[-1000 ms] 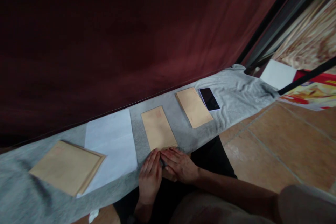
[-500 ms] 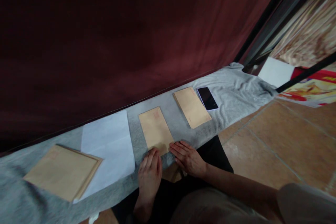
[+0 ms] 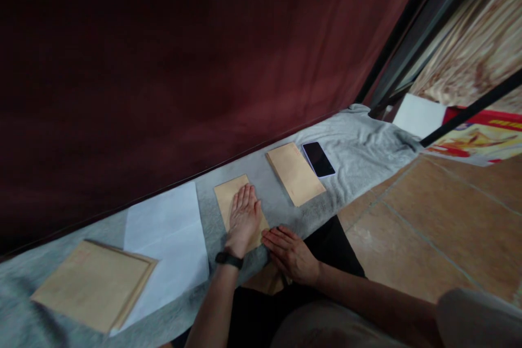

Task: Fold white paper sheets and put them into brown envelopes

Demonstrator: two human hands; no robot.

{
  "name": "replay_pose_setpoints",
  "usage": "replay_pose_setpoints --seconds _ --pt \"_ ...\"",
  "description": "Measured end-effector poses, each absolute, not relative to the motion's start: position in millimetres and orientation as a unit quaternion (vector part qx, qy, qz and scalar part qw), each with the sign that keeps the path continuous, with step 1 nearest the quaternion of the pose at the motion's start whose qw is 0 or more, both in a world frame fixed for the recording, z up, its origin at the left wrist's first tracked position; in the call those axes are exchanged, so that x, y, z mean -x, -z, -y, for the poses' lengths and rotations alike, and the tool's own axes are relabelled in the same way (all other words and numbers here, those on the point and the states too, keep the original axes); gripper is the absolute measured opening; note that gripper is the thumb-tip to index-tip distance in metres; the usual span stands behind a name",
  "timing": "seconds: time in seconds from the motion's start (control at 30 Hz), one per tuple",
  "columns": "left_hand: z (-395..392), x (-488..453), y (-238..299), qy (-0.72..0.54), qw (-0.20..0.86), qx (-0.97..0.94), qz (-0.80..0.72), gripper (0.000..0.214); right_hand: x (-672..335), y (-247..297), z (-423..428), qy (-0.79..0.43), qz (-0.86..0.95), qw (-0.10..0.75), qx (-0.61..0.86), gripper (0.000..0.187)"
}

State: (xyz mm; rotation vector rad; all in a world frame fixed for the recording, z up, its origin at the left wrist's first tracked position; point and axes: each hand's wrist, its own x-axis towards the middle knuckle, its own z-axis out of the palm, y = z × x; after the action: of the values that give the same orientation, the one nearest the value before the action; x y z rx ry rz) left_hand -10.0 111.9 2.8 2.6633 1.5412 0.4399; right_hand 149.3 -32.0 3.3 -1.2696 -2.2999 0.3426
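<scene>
A tan envelope [image 3: 227, 196] lies on a grey cloth [image 3: 359, 144] in front of me. My left hand [image 3: 243, 217] rests flat on top of it, fingers stretched out and together. A black band circles that wrist. My right hand [image 3: 290, 252] lies palm down at the cloth's near edge, just right of the envelope's near corner, fingers extended and holding nothing. Whether its fingertips touch the envelope is unclear.
A second tan envelope [image 3: 295, 173] and a dark phone [image 3: 318, 159] lie further right. A white sheet [image 3: 167, 234] and a stack of tan envelopes [image 3: 93, 284] lie to the left. A dark red curtain hangs behind; tiled floor on the right.
My left hand slid forward from the envelope's near edge onto its middle. My right hand moved from beside the left to the envelope's right corner and stayed there.
</scene>
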Motion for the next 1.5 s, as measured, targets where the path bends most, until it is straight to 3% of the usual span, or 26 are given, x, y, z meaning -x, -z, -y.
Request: replay_pose_setpoints --seconds 0.23,0.8,1.13,1.5 --pt "-124.6 4.8 -3.9 -0.106 0.019 -0.853 -0.511 0.062 -148.3 -2.6 31.2 -0.128 0.843 0.241 0.464 0.046" --pt "-37.9 23.3 4.2 -0.134 -0.006 -0.881 -0.453 0.062 -145.6 10.7 33.3 -0.104 0.835 0.268 0.468 0.045" --pt "21.1 47.8 4.4 -0.141 -0.074 -0.874 -0.459 0.074 -149.1 2.1 32.2 -0.112 0.853 0.233 0.453 0.055" --pt "34.4 57.8 16.1 -0.188 -0.129 -0.851 -0.473 0.067 -145.2 12.1 33.1 -0.069 0.846 0.264 0.459 0.049"
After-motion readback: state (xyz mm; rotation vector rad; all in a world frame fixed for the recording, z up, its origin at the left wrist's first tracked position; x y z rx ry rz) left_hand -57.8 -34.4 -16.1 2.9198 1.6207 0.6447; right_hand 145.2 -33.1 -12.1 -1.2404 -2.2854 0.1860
